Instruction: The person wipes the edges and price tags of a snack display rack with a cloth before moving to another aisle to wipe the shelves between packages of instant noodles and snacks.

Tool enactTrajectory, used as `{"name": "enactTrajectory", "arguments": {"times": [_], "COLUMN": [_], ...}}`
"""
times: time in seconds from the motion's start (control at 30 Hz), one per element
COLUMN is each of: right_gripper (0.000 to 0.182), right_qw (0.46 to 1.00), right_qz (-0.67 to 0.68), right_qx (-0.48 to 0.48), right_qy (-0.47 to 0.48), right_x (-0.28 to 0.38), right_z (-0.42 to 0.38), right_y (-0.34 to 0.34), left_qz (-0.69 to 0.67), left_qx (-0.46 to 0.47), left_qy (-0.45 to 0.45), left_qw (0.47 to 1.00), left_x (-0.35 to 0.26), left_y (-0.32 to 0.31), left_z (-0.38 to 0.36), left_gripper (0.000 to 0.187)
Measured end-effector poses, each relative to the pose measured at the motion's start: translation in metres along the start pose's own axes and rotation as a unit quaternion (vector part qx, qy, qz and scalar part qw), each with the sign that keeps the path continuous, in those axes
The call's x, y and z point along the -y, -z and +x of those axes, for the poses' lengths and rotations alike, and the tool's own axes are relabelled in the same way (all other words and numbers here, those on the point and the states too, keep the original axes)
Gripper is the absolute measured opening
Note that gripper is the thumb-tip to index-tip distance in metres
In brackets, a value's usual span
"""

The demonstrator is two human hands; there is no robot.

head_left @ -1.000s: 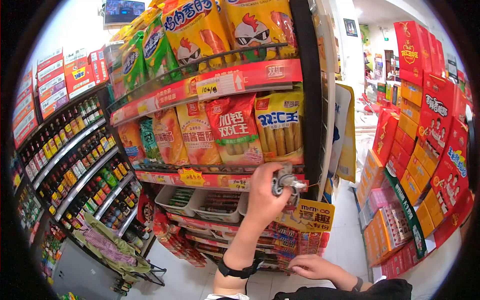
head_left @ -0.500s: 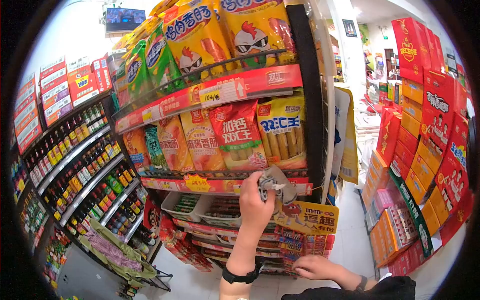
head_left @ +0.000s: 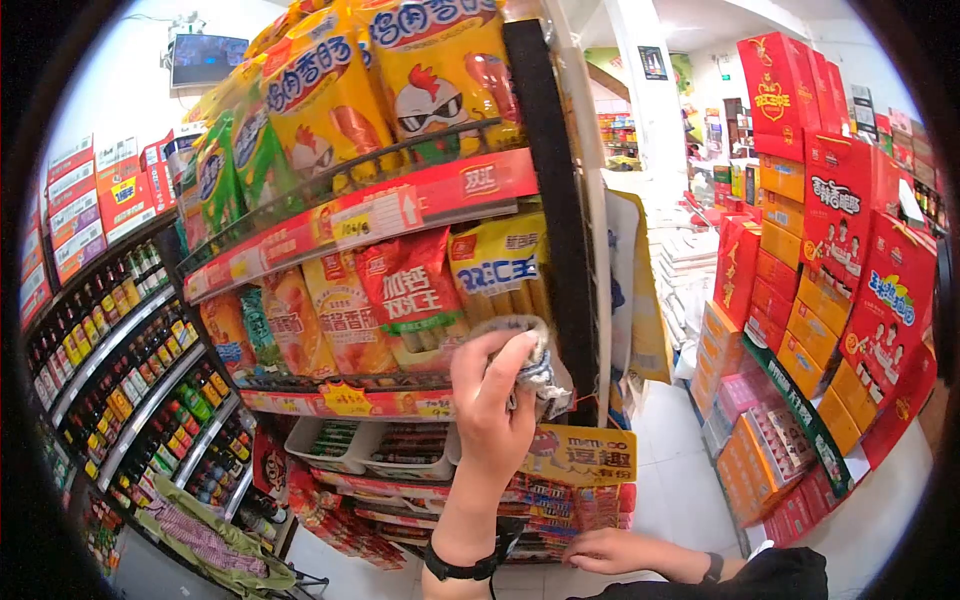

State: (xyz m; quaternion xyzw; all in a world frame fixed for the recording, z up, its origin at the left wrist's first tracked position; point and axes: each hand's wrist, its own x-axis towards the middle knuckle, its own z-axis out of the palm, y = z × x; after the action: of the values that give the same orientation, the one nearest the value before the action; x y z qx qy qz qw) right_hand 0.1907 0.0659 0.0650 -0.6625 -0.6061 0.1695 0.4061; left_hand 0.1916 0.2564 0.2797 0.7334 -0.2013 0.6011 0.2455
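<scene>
My left hand (head_left: 492,392), with a black band at the wrist, is closed round a crumpled grey-and-white cloth (head_left: 540,375). The cloth lies against the right end of the shelf's price strip (head_left: 350,400), just below a yellow sausage bag (head_left: 500,265). Next to that bag stands a red sausage bag (head_left: 415,295). Lower down, my right hand (head_left: 615,552) points left with its fingers loosely extended, near hanging snack packets (head_left: 600,508). I see nothing in it. A yellow sign (head_left: 585,455) sits between the two hands.
Larger yellow sausage bags (head_left: 430,85) fill the shelf above. White bins (head_left: 410,455) of sausages sit below. Bottle shelves (head_left: 140,380) and a green folding chair (head_left: 205,530) stand left. Stacked red and orange boxes (head_left: 800,270) line the right, beyond a tiled floor strip (head_left: 670,450).
The view has turned right, so the rack appears farther left. My left hand still grips the cloth at the price strip's right end. My right hand remains low.
</scene>
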Motion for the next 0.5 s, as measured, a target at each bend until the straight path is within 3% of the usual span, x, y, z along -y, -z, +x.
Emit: {"name": "enactTrajectory", "arguments": {"times": [0.07,0.27,0.33,0.5], "right_gripper": [0.025,0.024,0.023,0.022], "right_qw": [1.0,0.999,0.998,0.999], "right_qz": [0.002,-0.023,-0.066,-0.022], "right_qx": [-0.005,-0.028,-0.005,0.03], "right_qy": [-0.008,0.01,-0.014,-0.014], "right_x": [0.0,0.004,-0.002,0.006], "right_z": [-0.005,-0.025,-0.037,-0.052], "right_y": [0.003,0.02,0.023,0.057], "left_qz": [0.001,0.117,0.135,0.179], "left_qx": [0.007,0.058,0.06,0.092], "left_qy": [-0.056,-0.059,-0.043,0.0], "left_qw": [0.998,0.99,0.988,0.98], "left_x": [-0.008,-0.024,-0.029,-0.044], "left_y": [-0.008,-0.044,-0.047,-0.048], "left_z": [0.011,-0.007,-0.014,-0.023], "left_gripper": [0.042,0.038,0.049,0.048]}}
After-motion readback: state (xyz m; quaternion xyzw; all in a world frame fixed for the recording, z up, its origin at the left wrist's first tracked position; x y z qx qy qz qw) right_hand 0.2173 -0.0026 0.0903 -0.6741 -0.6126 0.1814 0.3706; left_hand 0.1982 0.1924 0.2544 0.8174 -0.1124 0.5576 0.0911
